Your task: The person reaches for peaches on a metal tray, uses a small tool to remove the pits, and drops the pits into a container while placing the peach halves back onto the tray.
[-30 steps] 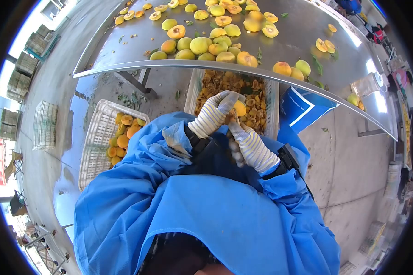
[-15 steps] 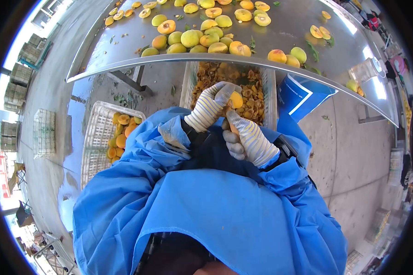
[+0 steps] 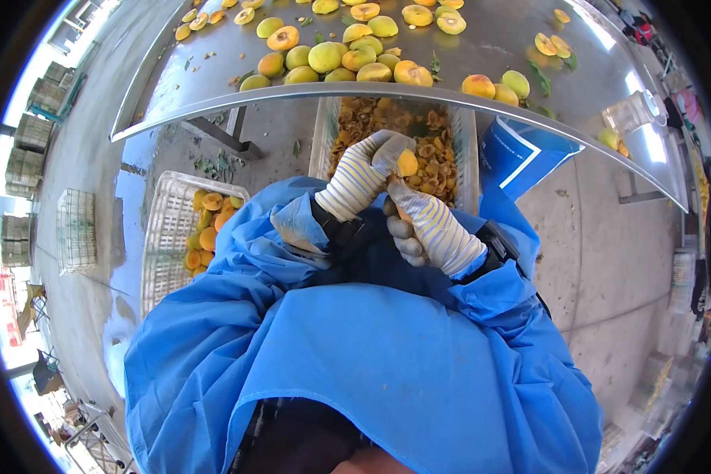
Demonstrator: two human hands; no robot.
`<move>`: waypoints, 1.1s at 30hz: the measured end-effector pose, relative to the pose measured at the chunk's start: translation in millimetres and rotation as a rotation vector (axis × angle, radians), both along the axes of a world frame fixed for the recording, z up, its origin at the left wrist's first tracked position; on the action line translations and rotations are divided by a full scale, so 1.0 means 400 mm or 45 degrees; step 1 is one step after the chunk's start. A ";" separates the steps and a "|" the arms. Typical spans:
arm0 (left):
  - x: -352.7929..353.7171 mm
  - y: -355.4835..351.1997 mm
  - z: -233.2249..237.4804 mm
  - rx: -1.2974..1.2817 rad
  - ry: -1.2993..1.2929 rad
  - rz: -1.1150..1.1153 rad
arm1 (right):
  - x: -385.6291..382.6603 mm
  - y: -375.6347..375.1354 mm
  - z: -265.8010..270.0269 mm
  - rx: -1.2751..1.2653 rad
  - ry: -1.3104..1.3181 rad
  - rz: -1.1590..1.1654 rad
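Note:
Above the scrap crate, my left hand, in a striped glove with grey fingers, is closed around a yellow peach piece. My right hand, gloved alike, is wrapped round a small tool with a tan handle. The tool's working end meets the fruit's lower side, mostly hidden by the fingers, so its kind does not show. Below both hands stands a pale plastic crate filled with brown-orange peach scraps.
A metal table edges the far side, bearing whole and halved peaches and leaves. At left stands a white crate of peach halves. A blue printed sheet hangs at right. Stacked crates line the far left.
Both hands stay together at the peach piece. My right hand has shifted slightly, and the view has moved a little. No fruit was visibly let go.

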State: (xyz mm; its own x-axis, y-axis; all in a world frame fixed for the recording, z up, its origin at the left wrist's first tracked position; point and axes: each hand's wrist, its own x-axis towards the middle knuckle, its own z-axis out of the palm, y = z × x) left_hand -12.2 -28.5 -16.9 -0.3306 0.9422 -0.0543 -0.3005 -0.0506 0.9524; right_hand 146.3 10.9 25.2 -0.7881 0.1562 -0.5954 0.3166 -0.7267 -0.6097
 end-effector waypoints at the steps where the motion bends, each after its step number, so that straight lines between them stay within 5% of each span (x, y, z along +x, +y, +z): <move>1: -0.007 0.001 -0.011 -0.024 -0.052 -0.049 | -0.004 -0.011 -0.002 0.140 -0.049 0.010; 3: -0.005 0.003 -0.034 -0.040 -0.033 -0.047 | -0.005 -0.028 -0.006 0.422 -0.157 0.036; 7: -0.027 -0.004 -0.015 -0.189 -0.191 -0.166 | -0.002 -0.021 -0.007 0.144 -0.062 -0.055; 20: 0.004 -0.003 0.009 0.027 -0.306 -0.182 | 0.016 0.003 -0.010 -0.312 0.224 -0.160; 33: -0.003 0.008 -0.022 -0.059 -0.149 -0.070 | 0.013 0.003 -0.001 0.338 -0.112 -0.047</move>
